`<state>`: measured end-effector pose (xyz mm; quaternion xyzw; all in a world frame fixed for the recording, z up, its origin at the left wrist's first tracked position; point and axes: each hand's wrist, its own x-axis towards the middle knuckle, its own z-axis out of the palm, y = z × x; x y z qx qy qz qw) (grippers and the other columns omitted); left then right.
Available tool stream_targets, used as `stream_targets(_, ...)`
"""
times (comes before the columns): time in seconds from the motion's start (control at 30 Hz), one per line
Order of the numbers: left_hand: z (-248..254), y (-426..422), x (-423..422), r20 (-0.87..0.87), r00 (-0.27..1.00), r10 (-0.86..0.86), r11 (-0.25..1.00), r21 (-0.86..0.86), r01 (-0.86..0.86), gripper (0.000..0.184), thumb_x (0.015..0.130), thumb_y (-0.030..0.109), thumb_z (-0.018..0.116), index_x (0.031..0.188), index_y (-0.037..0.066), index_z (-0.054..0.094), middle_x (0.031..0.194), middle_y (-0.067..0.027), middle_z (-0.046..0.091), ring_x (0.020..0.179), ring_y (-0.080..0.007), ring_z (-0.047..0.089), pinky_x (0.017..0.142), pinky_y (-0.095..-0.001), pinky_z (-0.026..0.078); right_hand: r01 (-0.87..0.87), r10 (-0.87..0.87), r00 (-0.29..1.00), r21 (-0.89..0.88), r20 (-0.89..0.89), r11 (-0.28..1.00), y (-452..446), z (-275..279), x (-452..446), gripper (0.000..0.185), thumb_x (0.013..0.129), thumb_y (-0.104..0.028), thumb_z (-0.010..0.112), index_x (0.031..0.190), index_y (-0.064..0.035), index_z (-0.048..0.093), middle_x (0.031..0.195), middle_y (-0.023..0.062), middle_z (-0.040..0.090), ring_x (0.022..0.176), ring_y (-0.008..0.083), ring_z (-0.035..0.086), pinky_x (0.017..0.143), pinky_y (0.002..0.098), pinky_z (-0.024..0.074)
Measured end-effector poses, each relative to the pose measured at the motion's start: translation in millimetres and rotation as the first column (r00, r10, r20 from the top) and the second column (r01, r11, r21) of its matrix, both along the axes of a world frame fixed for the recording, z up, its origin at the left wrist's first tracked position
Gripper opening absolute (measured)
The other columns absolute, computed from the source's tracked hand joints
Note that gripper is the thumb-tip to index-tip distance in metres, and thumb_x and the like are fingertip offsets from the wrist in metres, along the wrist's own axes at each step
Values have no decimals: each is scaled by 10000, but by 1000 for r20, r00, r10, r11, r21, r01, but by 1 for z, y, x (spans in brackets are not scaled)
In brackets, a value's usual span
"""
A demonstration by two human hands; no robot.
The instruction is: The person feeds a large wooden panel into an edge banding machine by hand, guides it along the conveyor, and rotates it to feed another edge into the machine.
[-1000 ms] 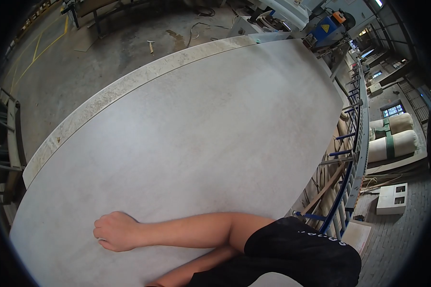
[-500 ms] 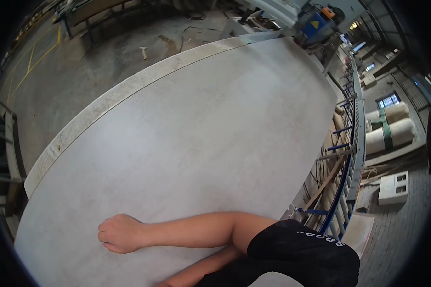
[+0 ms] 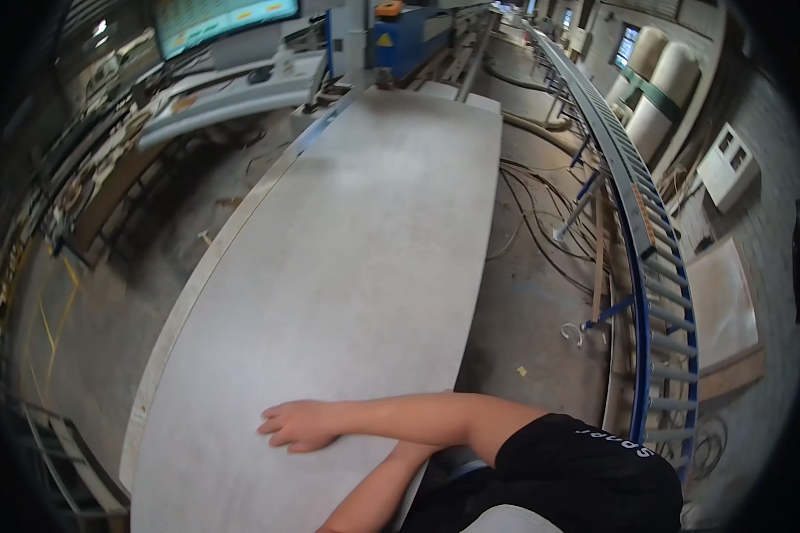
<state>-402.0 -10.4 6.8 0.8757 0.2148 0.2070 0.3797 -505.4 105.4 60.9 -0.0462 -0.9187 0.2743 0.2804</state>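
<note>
My right hand (image 3: pixel 300 425) lies palm down on the large pale grey panel (image 3: pixel 347 258), near its lower end. Its fingers are slightly spread, with nothing visible between them. The right forearm stretches across the panel from a black sleeve at the lower right. Under it, part of my left forearm (image 3: pixel 373 493) shows over the panel's right edge, but the left hand itself cannot be seen. A narrow, lighter strip (image 3: pixel 173 329) runs along the panel's left side.
To the right, a roller conveyor (image 3: pixel 640 240) runs lengthwise, with cables and hoses on the floor between it and the panel. A blue machine (image 3: pixel 409 43) stands beyond the far end. At the upper left are a screen (image 3: pixel 227 19) and a white console (image 3: pixel 231 98).
The view has swung to the right, bringing the screen and more of the conveyor into sight. My right hand has gone from curled fingers to spread ones, still on the panel.
</note>
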Motion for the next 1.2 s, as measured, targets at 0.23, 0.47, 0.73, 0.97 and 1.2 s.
stream_targets(0.23,81,28,-2,55,979,195,979,43,-197,161,838,183,680,970,104,724,888,-125,695,791,-320,659,706,-396,532,749,-724,663,-168,189,641,-9,-5,263,349,825,-184,670,1137,-27,654,1332,184,558,1254,367,486,1061,432,406)
stream_targets(0.47,87,40,49,-229,873,431,828,-284,-484,201,866,136,698,1033,28,725,961,-113,723,850,-171,682,765,-282,530,926,-852,-55,-292,520,-238,-212,-78,532,375,877,-302,635,1133,-30,672,1128,184,659,1082,367,609,923,426,497)
stream_targets(0.73,57,109,282,-364,930,54,957,-246,-152,314,888,249,657,1132,52,683,1048,-151,695,922,-272,682,811,-341,531,746,-436,-112,-214,893,-631,-347,-151,677,486,828,-405,660,1162,-52,673,1131,204,666,1080,380,615,926,438,497)
stream_targets(0.97,-154,155,264,-685,728,-34,469,-654,-593,297,948,335,576,1007,50,637,819,-66,607,712,-187,558,619,-351,433,801,-819,-191,-396,540,-449,-209,-50,806,416,862,-294,673,1168,-13,650,1138,200,662,1060,363,624,921,406,491)
stream_targets(1.2,-226,197,267,-651,682,-332,914,-400,63,177,906,209,542,801,67,551,764,-106,580,655,-313,545,569,-439,430,793,-845,-389,-334,367,-510,-97,12,947,355,855,-232,688,1150,-36,661,1161,184,654,1030,357,636,893,393,511)
